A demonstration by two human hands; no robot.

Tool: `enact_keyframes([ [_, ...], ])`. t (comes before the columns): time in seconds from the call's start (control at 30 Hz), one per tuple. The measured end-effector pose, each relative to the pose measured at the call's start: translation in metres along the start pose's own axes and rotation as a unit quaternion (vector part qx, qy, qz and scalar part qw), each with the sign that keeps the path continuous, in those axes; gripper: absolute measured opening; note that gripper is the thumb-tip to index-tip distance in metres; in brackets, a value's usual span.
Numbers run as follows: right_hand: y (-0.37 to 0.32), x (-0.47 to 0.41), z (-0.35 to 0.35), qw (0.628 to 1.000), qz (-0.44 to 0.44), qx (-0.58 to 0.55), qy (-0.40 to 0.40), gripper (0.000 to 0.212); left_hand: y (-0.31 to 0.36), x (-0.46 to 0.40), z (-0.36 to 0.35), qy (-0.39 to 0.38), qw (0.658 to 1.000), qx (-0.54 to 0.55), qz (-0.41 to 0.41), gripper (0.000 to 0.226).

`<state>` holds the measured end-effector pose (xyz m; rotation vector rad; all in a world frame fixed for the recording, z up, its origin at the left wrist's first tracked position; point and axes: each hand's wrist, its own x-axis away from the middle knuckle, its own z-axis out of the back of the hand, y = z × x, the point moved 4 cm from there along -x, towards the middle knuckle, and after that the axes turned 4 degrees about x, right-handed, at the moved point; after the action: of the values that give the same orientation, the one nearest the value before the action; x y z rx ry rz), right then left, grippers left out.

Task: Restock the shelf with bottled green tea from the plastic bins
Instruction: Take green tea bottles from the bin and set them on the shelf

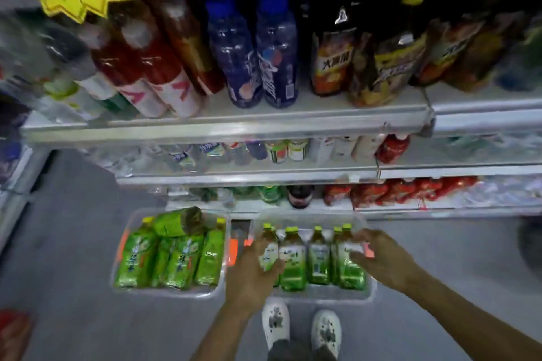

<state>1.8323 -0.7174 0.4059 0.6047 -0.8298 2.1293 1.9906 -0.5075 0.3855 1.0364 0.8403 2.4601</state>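
Two clear plastic bins sit on the floor below the shelf. The left bin [123, 278] holds several green tea bottles [179, 255] lying flat, one stacked across the top. The right bin [322, 291] holds several more green tea bottles [318, 261] side by side. My left hand [252, 269] grips the leftmost bottle [268, 252] in the right bin. My right hand [381, 258] curls round the rightmost bottle [349, 269]. The whole frame is blurred.
The shelf rack [228, 123] fills the upper view with red, blue and dark drink bottles in rows. Lower shelves [264, 179] carry smaller bottles and red packs. My white shoes [275, 322] stand just behind the right bin. Grey floor lies to the left.
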Motion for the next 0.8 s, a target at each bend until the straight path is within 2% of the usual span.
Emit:
enact_keyframes([
  [0.1, 0.038, -0.033, -0.063, 0.996, -0.048, -0.047, -0.063, 0.040, -0.048, -0.029, -0.040, -0.036, 0.997, 0.010, 0.072, 0.058],
  [0.23, 0.059, -0.078, -0.139, 0.990, -0.072, -0.059, -0.105, 0.025, -0.098, -0.066, -0.082, -0.065, 0.988, -0.021, 0.138, 0.071],
  [0.43, 0.031, -0.154, -0.236, 0.979, -0.115, -0.097, -0.135, 0.072, -0.161, -0.123, -0.124, -0.032, 0.983, -0.051, 0.173, 0.081],
  [0.63, -0.003, -0.208, -0.304, 0.983, -0.134, -0.101, -0.076, 0.128, -0.187, -0.146, -0.153, 0.030, 0.986, -0.077, 0.145, 0.073],
  [0.8, -0.007, -0.216, -0.309, 0.988, -0.140, -0.062, -0.019, 0.126, -0.182, -0.151, -0.159, 0.050, 0.976, -0.124, 0.172, 0.081],
])
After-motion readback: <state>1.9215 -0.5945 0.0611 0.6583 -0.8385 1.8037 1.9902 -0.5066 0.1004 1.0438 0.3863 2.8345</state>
